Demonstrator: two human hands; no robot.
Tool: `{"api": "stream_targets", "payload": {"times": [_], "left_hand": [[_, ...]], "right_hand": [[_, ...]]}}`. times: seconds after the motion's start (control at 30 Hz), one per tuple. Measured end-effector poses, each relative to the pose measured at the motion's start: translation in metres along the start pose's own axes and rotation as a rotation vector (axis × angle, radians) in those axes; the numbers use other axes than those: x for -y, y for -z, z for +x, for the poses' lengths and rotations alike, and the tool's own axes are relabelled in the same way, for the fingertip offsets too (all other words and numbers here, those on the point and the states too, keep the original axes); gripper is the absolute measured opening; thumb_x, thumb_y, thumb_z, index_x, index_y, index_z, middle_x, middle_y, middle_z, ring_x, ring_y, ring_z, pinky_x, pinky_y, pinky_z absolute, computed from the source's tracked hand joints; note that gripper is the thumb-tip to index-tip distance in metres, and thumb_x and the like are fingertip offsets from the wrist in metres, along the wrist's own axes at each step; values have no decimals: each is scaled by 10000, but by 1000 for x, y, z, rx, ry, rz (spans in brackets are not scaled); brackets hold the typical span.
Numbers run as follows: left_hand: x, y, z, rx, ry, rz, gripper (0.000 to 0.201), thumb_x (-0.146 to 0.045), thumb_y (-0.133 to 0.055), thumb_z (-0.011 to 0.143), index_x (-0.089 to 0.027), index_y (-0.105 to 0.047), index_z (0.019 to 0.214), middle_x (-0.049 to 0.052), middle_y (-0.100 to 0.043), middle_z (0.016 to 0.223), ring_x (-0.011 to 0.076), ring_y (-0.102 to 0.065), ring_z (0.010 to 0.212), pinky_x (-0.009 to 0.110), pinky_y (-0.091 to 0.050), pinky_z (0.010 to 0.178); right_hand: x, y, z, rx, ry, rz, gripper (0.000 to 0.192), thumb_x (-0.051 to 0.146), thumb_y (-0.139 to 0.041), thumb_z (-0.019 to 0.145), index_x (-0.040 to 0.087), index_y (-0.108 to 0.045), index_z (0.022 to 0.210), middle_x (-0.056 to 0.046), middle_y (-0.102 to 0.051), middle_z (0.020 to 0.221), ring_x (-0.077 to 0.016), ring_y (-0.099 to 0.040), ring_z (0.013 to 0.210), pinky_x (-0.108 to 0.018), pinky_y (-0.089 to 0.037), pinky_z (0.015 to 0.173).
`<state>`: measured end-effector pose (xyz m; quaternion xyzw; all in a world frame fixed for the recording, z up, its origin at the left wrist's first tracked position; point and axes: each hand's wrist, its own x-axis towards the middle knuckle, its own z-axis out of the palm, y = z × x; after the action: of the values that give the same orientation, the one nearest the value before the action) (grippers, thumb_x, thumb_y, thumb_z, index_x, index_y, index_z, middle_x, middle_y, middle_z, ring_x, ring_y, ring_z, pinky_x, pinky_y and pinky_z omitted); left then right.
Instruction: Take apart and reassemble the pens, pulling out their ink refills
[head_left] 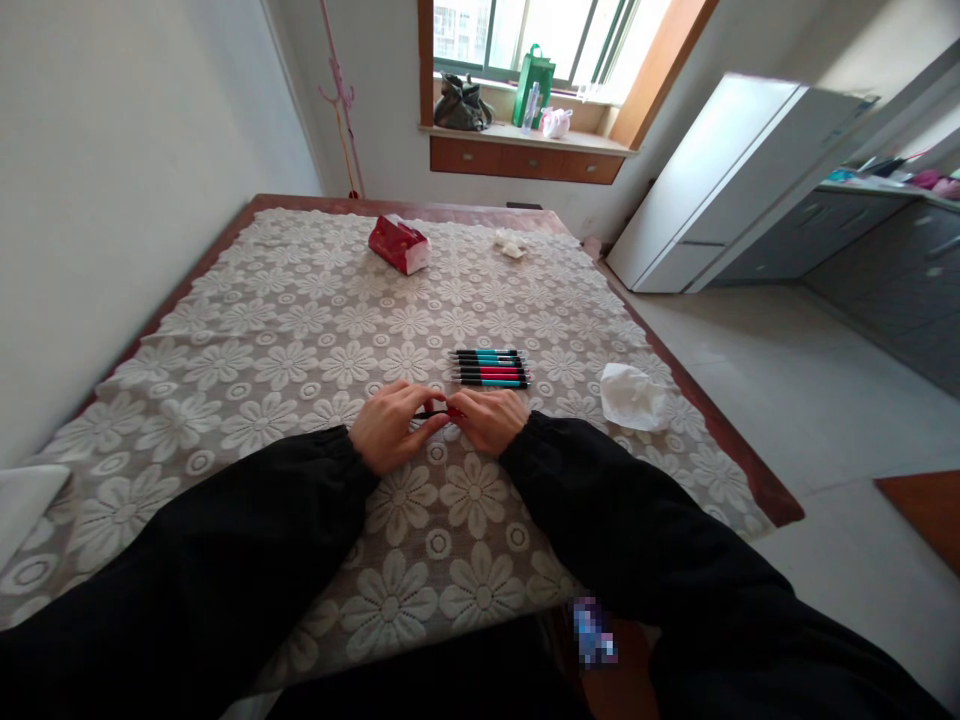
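Pen (pixel 429 414), black and red, is over the bench (pixel 772 502), just nearer you than the pen row (pixel 490 367). Your left hand (pixel 391 428) pinches its black part; your right hand (pixel 489 419), its red. Step looks like two-handed fingertip work; next move likely calls for steady grips. Your grip hides most of it; one piece or two, you cannot tell.

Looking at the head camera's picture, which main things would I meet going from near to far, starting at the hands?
Left hand and right hand side by side → row of pens → red packet → green bag.
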<state>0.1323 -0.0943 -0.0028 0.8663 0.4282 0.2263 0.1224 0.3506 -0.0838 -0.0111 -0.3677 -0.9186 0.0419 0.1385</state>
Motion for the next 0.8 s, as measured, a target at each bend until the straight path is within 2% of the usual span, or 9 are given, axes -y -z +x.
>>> {"api": "stream_targets", "payload": {"times": [0.07, 0.13, 0.2, 0.3, 0.37, 0.47, 0.57, 0.7, 0.8], "left_hand": [[0, 0, 0, -6, -3, -17, 246, -398, -583, 957, -201, -652, 1086, 46, -717, 961, 225, -612, 930, 357, -481, 835], [0, 0, 0, 10, -10, -10, 210, -367, -537, 982, -202, -665, 1002, 46, -721, 928, 222, -610, 909, 354, -476, 822], [-1, 0, 0, 27, -16, 3, 270, -341, -455, 1018, -203, -670, 928, 48, -726, 904, 219, -605, 888, 358, -471, 816], [-2, 0, 0, 13, -11, -12, 266, -362, -462, 1013, -200, -665, 959, 53, -727, 934, 220, -610, 897, 363, -477, 823], [-1, -1, 0, -8, 8, -29, 229, -399, -554, 967, -202, -653, 1028, 51, -720, 954, 225, -618, 914, 361, -487, 821], [1, -2, -1, -11, 22, -20, 207, -393, -612, 934, -208, -650, 1019, 42, -714, 931, 229, -618, 917, 361, -489, 820], [1, -2, 0, 11, 10, 5, 194, -365, -543, 979, -211, -660, 977, 42, -718, 933, 226, -609, 920, 367, -481, 836], [2, -2, 0, 28, -7, 22, 337, -357, -418, 1032, -201, -671, 874, 57, -717, 922, 218, -603, 900, 366, -477, 841], [4, -3, 0, 14, 9, -13, 293, -391, -453, 1019, -207, -681, 1015, 51, -715, 933, 217, -617, 918, 357, -486, 838]], "right_hand": [[1, 1, 0, 3, -10, -10, 218, 326, -489, 1023, 185, -625, 1120, -35, -693, 971, -144, -607, 745, -285, -266, 579], [2, 1, -1, -6, 0, -27, 255, 362, -469, 1028, 193, -635, 1122, -34, -685, 970, -140, -593, 728, -289, -253, 572], [2, 1, 0, -19, 18, -42, 307, 396, -420, 1051, 202, -655, 1088, -34, -669, 937, -136, -577, 716, -292, -250, 576], [1, 1, 0, -40, 19, -37, 366, 405, -363, 1080, 212, -674, 1063, -32, -647, 897, -132, -567, 723, -291, -261, 593], [0, 1, 0, -48, 9, -23, 344, 381, -380, 1076, 203, -673, 1058, -34, -648, 907, -134, -571, 737, -289, -275, 606], [-1, 2, 1, -42, 32, -18, 278, 330, -428, 1048, 182, -663, 1042, -43, -652, 936, -142, -576, 753, -283, -298, 623], [-1, 2, 1, -41, 56, -24, 253, 301, -431, 1038, 182, -652, 1062, -47, -649, 947, -148, -579, 769, -279, -313, 635], [-1, 3, 1, -51, 54, -17, 232, 285, -438, 1029, 184, -647, 1043, -48, -648, 930, -154, -585, 789, -279, -324, 651], [-1, 3, 1, -44, 46, -11, 223, 261, -444, 1019, 182, -648, 1061, -48, -648, 929, -154, -585, 777, -281, -322, 649]]}}
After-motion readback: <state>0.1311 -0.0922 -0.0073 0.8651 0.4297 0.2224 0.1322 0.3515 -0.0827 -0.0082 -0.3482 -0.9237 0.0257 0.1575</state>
